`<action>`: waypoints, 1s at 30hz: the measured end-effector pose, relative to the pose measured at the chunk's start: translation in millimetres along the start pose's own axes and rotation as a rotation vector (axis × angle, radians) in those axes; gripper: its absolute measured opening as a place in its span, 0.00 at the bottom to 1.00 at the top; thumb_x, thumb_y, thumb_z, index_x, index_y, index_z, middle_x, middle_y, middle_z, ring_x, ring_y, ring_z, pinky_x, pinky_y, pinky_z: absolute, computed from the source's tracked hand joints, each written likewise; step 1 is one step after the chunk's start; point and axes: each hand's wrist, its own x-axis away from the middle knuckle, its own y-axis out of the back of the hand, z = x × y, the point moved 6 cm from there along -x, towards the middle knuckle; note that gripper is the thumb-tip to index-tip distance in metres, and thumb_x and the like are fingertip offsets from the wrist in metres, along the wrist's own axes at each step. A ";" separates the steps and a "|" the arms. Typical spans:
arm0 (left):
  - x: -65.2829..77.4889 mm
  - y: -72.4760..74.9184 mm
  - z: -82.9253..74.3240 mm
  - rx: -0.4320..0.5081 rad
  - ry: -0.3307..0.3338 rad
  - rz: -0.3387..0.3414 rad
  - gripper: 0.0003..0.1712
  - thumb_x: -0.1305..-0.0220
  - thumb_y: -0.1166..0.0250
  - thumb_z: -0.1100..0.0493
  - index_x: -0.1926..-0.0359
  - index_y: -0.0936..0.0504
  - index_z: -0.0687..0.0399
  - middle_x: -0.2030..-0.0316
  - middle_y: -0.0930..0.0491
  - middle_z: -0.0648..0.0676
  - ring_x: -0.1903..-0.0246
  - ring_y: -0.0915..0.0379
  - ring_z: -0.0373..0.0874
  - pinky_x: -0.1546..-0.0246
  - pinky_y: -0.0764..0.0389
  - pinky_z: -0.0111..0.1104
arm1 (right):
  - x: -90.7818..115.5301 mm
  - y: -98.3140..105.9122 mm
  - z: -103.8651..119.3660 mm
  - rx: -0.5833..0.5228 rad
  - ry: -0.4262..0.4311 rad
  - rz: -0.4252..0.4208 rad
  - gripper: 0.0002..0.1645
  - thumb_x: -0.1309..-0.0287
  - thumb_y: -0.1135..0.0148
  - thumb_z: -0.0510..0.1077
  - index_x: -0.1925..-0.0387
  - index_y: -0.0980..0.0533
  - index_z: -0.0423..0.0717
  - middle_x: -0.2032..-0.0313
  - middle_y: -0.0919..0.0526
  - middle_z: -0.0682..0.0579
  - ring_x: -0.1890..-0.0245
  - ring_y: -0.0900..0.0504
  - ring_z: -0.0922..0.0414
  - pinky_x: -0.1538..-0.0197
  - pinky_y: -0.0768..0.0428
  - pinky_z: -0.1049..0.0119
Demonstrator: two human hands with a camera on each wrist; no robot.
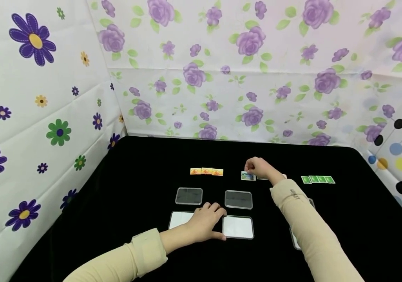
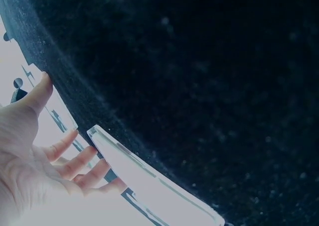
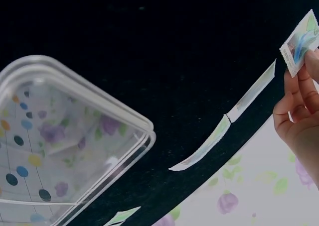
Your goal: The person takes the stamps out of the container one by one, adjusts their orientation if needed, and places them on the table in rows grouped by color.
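My right hand (image 1: 260, 167) pinches a blue-green postage stamp (image 3: 301, 42) between thumb and fingers, at the left end of a row at the back. Two more stamps of that row, such as this one (image 3: 253, 92), lie on the black cloth beside it. Relaxed and spread, my left hand (image 1: 206, 223) rests between two white-lined clear cases. Its thumb and fingertips are at the left edge of the right case (image 1: 238, 227), while the hand covers part of the left case (image 1: 181, 219). In the left wrist view, no object shows in its palm.
Two clear cases, left (image 1: 189, 196) and right (image 1: 238, 199), lie behind the white-lined ones. Orange-yellow stamps (image 1: 206, 171) stand in a row at back left, green stamps (image 1: 318, 179) at back right. My right sleeve partly hides more cases (image 1: 295, 239). Patterned cloth walls (image 1: 222, 98) surround the table.
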 end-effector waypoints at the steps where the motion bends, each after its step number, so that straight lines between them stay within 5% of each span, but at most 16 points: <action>1: 0.3 0.4 0.0 0.000 -0.001 -0.001 0.38 0.54 0.31 0.35 0.45 0.27 0.47 0.50 0.26 0.49 0.52 0.30 0.46 0.59 0.21 0.44 | -0.8 0.5 0.8 0.011 0.000 -0.001 0.03 0.44 0.42 0.30 0.72 0.24 0.36 0.77 0.23 0.47 0.76 0.29 0.58 0.68 0.29 0.64; 30: 2.7 2.7 -0.3 0.011 -0.005 -0.014 0.38 0.54 0.30 0.35 0.45 0.28 0.46 0.49 0.26 0.49 0.51 0.30 0.45 0.58 0.22 0.44 | -4.5 -2.6 -3.9 0.071 -0.067 -0.003 0.04 0.41 0.46 0.31 0.69 0.24 0.35 0.70 0.21 0.42 0.71 0.26 0.52 0.64 0.26 0.58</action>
